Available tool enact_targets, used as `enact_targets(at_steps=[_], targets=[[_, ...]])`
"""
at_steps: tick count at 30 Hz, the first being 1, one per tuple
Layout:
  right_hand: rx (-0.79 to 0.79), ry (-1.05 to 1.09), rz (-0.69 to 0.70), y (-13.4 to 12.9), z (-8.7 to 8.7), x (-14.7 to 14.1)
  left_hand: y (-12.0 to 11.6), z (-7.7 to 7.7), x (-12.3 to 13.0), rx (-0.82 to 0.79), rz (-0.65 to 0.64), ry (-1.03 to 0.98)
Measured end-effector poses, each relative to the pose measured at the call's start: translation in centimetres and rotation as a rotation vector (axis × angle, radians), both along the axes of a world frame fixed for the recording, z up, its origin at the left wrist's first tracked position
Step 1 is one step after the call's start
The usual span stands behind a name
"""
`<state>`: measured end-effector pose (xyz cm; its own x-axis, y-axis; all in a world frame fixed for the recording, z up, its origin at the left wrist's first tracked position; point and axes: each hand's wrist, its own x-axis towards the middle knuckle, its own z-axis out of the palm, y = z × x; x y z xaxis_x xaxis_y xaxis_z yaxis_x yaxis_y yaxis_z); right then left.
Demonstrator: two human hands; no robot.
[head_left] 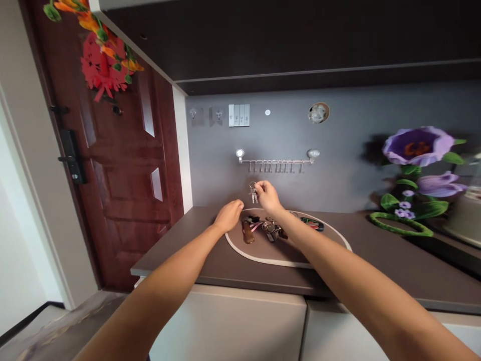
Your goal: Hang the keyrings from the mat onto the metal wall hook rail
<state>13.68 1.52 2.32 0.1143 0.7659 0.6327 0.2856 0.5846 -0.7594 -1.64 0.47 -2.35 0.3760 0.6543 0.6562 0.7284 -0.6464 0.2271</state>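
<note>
My right hand (267,196) pinches a bunch of keys (254,193) on a metal ring, which hangs in the air in front of the grey wall. A hook rail (276,161) with a row of small hooks is fixed to the wall just above the keys, apart from them. My left hand (230,215) is closed at the left edge of an oval mat (259,258); whatever its fingertips may hold is hidden. On the mat lie a brown key holder (248,233), more keys (271,230) and a dark item with coloured edges (313,224), partly behind my right forearm.
Purple artificial flowers (417,145) stand on the counter (383,265) at the right, near a pale lamp-like object (466,215). A dark shelf (300,40) overhangs the wall. Light switches (239,115) sit above the rail. A red-brown door (124,190) is at the left.
</note>
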Motion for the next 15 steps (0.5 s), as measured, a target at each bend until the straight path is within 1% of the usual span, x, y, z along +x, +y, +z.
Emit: enact_targets(at_steps=[4, 7, 11, 15], targets=[[-0.013, 0.059, -0.026, 1.6, 2.8, -0.2, 0.0, 0.0, 0.0, 0.015, 0.035, -0.006], [-0.087, 0.136, -0.019, 2.6, 4.2, -0.8, 0.2, -0.1, 0.0, 0.022, 0.056, -0.001], [-0.187, 0.254, 0.033, 3.5, 5.3, -1.6, 0.3, -0.1, -0.1, 0.033, 0.054, 0.0], [-0.249, 0.387, 0.072, 4.5, 5.8, -2.1, 0.2, 0.0, 0.0, 0.032, 0.045, -0.003]])
